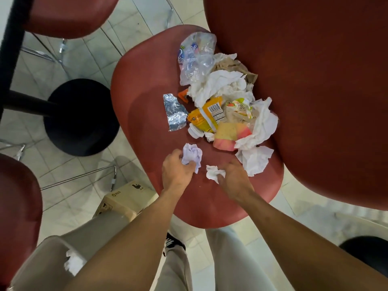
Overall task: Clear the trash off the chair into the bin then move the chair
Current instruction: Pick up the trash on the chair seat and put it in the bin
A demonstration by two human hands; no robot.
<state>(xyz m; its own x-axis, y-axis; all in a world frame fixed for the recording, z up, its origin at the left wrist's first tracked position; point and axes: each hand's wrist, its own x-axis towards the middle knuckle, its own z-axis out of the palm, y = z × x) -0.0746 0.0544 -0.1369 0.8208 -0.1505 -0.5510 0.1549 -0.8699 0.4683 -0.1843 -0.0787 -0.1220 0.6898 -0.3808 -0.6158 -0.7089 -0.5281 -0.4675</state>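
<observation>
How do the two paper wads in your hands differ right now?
The wad in the left hand is pale lilac, while the wad in the right hand is plain white. The lilac wad looks the bigger of the two. The lilac wad sticks up above the left fingers; the white wad pokes out sideways from the right hand. Both are crumpled paper, gripped near the front of the chair seat.

Pale tiled floor (63, 66) throughout, glossy with soft reflections. Black round table base (81, 116) with a dark post at left. Two more red seats (69, 15) at the left edge, on chrome legs. Cardboard box (123, 202) on the tiles below.
</observation>
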